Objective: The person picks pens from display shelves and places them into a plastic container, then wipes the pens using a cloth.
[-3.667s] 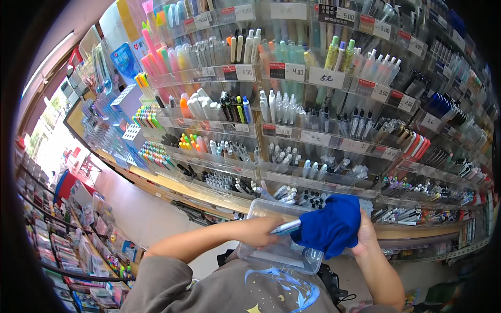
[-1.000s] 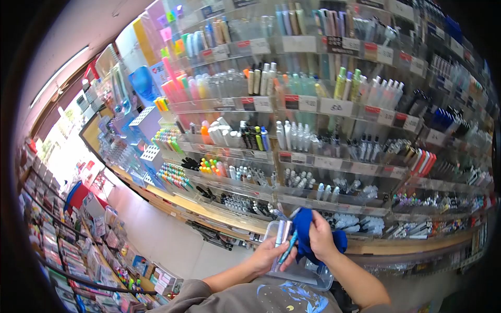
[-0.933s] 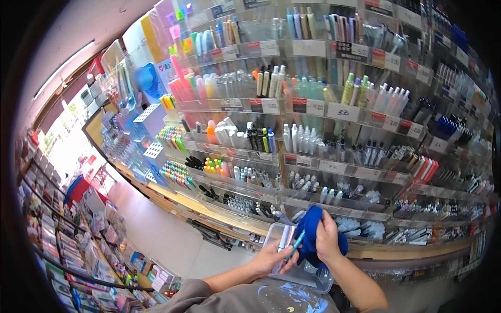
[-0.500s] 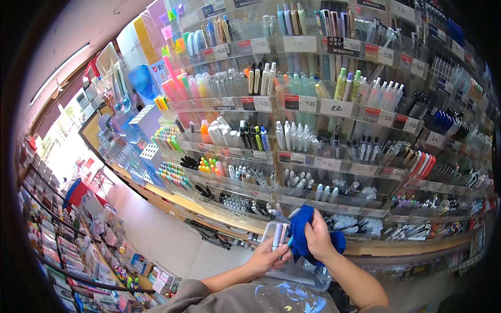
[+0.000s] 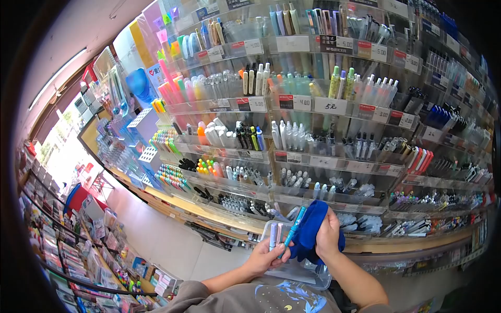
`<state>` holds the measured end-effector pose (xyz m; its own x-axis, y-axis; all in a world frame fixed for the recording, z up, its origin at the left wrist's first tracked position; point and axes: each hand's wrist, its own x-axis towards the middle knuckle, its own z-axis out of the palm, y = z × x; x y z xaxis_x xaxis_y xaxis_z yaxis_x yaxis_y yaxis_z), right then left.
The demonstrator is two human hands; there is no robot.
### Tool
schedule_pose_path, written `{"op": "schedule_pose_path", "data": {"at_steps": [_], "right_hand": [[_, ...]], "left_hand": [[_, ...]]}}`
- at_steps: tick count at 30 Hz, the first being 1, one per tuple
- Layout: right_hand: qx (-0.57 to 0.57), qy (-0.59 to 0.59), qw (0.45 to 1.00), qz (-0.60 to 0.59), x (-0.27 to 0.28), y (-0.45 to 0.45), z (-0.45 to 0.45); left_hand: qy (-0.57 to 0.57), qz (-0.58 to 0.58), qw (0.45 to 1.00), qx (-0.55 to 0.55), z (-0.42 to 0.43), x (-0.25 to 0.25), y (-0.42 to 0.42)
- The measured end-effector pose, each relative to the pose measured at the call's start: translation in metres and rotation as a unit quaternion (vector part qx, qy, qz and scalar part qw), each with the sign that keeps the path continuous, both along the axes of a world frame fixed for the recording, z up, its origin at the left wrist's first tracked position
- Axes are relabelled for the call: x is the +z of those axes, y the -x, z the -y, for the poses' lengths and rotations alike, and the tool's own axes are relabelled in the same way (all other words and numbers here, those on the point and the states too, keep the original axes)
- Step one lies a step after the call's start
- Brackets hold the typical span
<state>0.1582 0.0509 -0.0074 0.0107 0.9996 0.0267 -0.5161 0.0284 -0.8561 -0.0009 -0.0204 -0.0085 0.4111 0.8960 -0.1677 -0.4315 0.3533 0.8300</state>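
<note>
My left hand (image 5: 264, 259) is closed around pens: a lilac pen (image 5: 273, 236), a pale pink pen (image 5: 280, 232) and a teal pen (image 5: 294, 228) that leans up to the right. In my right hand (image 5: 327, 238) a bunched blue cloth (image 5: 312, 225) is gripped, close beside the teal pen. Beneath both hands sits a clear plastic box (image 5: 314, 282); my hands and the cloth cover much of it.
Tiered clear shelves of pens with price labels (image 5: 330, 106) rise in front of me. A wooden ledge (image 5: 219, 209) runs below them. To the left, beyond the floor (image 5: 172, 235), stands a rack crowded with stationery (image 5: 88, 250).
The blue cloth has come off the teal pen, which now shows along its length. My right hand has shifted slightly right with the cloth. The left hand keeps its pens.
</note>
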Motion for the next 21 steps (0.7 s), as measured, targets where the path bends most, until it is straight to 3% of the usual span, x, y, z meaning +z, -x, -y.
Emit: {"op": "schedule_pose_path", "data": {"at_steps": [3, 5, 10, 13, 14, 16, 19, 21], "right_hand": [[0.104, -0.035, 0.991, 0.08, -0.003, 0.003, 0.002], [0.171, -0.018, 0.983, 0.061, 0.001, 0.003, 0.004], [0.258, -0.075, 0.951, 0.15, -0.013, 0.004, 0.007], [0.268, -0.1, 0.943, 0.174, -0.018, 0.004, 0.003], [0.24, -0.171, 0.934, 0.201, -0.019, 0.006, 0.002], [0.262, -0.16, 0.927, 0.217, -0.021, 0.005, 0.003], [0.207, -0.112, 0.947, 0.22, -0.012, 0.008, 0.009], [0.133, -0.149, 0.953, 0.228, -0.022, 0.011, 0.001]], "left_hand": [[0.017, -0.017, 0.999, -0.029, 0.0, 0.004, -0.003], [0.016, -0.014, 1.0, -0.023, 0.0, 0.003, -0.004], [0.007, -0.028, 0.999, 0.021, -0.002, -0.002, -0.006], [-0.003, -0.051, 0.998, 0.036, -0.004, -0.003, -0.006], [-0.014, -0.077, 0.996, 0.046, -0.002, 0.0, -0.008], [-0.03, -0.119, 0.991, 0.055, -0.001, 0.003, -0.01], [-0.063, -0.172, 0.982, 0.044, -0.002, 0.002, -0.01], [-0.1, -0.222, 0.97, 0.025, -0.004, 0.002, -0.009]]}}
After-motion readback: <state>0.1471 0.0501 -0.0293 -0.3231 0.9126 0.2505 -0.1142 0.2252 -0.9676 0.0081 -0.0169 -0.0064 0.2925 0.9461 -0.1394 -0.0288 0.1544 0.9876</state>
